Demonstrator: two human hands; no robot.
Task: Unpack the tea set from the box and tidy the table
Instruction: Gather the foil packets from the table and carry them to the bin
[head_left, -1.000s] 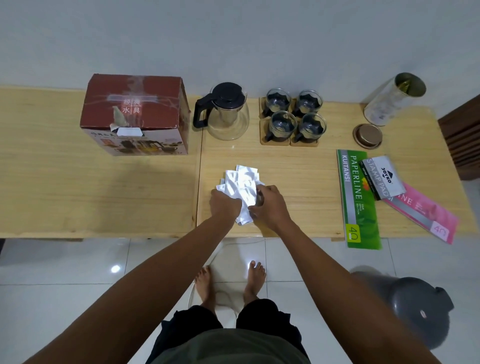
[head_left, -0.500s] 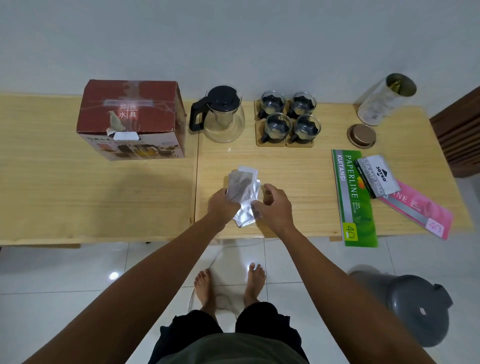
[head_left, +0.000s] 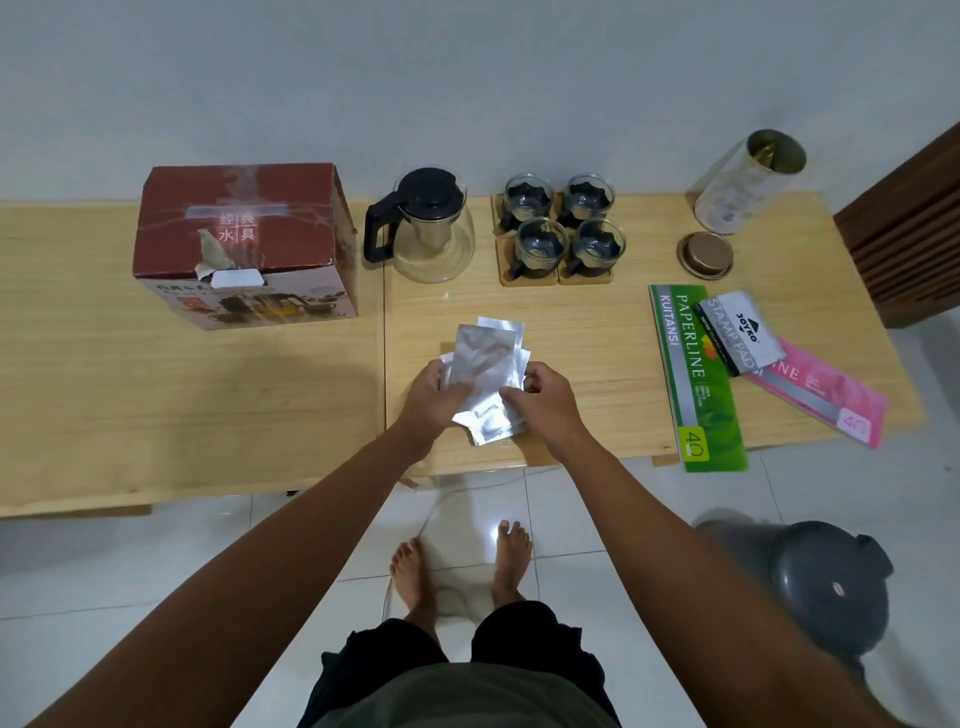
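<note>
- Since a second ago the silver packets (head_left: 485, 376) have come up from the table (head_left: 597, 332) and now stand fanned between both hands.
- The left hand (head_left: 435, 396) has its fingers closed on the left edge of the packets.
- The right hand (head_left: 540, 397) pinches their lower right side with thumb and fingers.
- The box (head_left: 244, 244) stands at the back left, its top closed.
- The teapot (head_left: 423, 226) is just right of the box; four cups (head_left: 563, 231) on coasters are beside it.
- At the right lie a tin (head_left: 748, 179), its lid (head_left: 705, 254) and some booklets (head_left: 693, 374).
</note>
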